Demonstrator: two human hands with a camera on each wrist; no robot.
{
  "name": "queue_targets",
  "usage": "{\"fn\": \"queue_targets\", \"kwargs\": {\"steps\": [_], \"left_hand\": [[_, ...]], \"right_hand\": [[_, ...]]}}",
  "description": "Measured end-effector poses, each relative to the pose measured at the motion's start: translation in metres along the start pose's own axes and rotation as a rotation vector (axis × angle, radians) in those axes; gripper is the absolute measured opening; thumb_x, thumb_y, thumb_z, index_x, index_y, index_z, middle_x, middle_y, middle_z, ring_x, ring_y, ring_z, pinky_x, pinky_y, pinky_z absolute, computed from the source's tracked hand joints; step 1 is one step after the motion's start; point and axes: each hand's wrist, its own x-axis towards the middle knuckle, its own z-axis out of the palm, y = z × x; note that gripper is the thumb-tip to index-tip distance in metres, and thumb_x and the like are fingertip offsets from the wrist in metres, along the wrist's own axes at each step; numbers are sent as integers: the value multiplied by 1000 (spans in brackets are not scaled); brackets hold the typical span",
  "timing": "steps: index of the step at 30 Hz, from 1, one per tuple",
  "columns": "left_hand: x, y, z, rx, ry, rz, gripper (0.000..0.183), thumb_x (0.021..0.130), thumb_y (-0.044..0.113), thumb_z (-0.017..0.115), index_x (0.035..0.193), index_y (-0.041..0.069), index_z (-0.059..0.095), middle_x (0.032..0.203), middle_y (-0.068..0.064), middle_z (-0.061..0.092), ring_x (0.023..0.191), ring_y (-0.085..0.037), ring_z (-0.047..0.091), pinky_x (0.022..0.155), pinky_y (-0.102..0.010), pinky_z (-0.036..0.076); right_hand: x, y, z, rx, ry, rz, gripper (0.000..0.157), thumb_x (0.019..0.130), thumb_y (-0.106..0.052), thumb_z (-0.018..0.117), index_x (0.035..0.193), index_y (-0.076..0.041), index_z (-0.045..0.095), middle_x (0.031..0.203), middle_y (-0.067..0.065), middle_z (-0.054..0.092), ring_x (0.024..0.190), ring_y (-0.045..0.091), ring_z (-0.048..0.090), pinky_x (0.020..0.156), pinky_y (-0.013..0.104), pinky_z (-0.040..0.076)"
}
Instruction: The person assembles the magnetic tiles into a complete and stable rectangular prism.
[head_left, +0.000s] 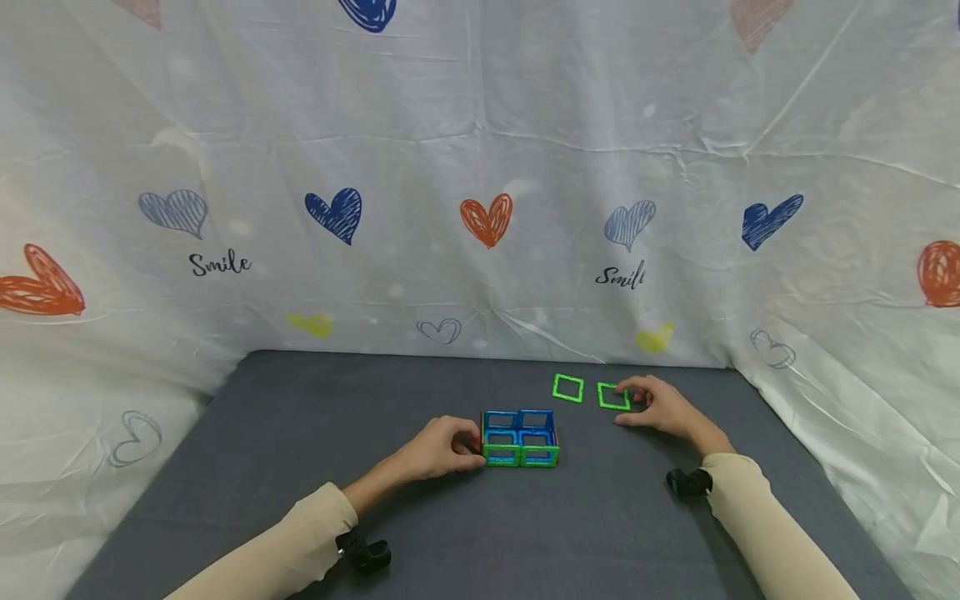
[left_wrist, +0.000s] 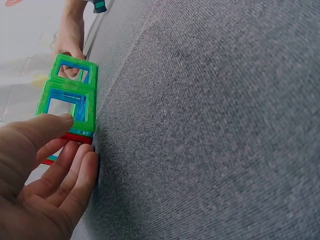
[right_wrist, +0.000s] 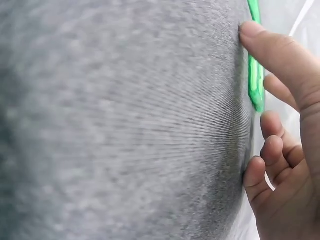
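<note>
A small open box of magnetic tiles (head_left: pixel 521 454), with green frames in front, blue ones inside and red at the left end, stands on the dark tabletop. My left hand (head_left: pixel 435 450) lightly holds its left end. In the left wrist view its thumb lies on the green front and the fingers rest by the red side. At the back right, my right hand (head_left: pixel 660 406) reaches over a green square tile (head_left: pixel 602 397) with fingers and thumb spread. The index fingertip is at the tile's right edge; the right wrist view shows the thumb beside it, contact unclear.
Another green square tile (head_left: pixel 567 398) lies flat just left of the first, behind the box. The dark cloth tabletop (head_left: pixel 337 400) ends at a white curtain (head_left: pixel 420 275) printed with hearts. Each wrist carries a black camera on a band.
</note>
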Motion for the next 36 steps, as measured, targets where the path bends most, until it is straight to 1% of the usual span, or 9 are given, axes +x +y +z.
{"fn": "queue_targets", "kwargs": {"steps": [3,8,12,17,24,28,36], "left_hand": [[0,0,0,-2,-3,1,10,92,8,77,97,9,69,96,1,68,81,-13,71,60,-30,56],[0,0,0,-5,-9,4,10,93,8,77,98,9,69,97,0,68,81,-14,71,58,-30,56],[0,1,0,-1,-11,10,10,93,8,77,99,8,69,97,0,68,81,-15,71,58,-30,56],[-1,0,0,1,-11,15,10,93,8,77,99,7,69,98,0,69,82,-14,71,58,-30,56],[-1,-1,0,3,-12,19,10,93,8,77,100,6,70,98,0,69,82,-14,71,59,-30,56],[-1,-1,0,8,-14,21,10,93,9,77,100,7,70,99,0,69,82,-13,71,59,-30,56],[0,0,-1,14,-18,17,9,93,9,77,99,9,69,100,-1,69,82,-12,71,59,-29,56]], "right_hand": [[1,2,-1,13,-11,14,46,82,-29,88,117,-5,71,89,4,54,71,20,45,64,35,38],[1,4,-1,61,-12,12,30,85,-23,86,107,-5,75,86,3,58,66,17,48,60,30,40],[0,6,1,113,6,-10,19,88,-16,83,101,-5,76,83,2,60,65,16,51,59,29,42],[-1,9,5,130,41,-36,8,89,-10,81,95,-6,77,80,0,62,66,15,53,60,29,45],[-4,12,10,138,92,-45,6,89,-7,80,94,-5,78,80,0,64,67,14,54,61,28,45],[-6,11,10,152,104,-48,5,90,-6,78,94,-3,78,80,2,64,67,14,55,61,28,46],[-10,7,6,137,108,-48,5,92,-8,77,94,-4,77,81,1,64,68,13,54,61,27,45]]}}
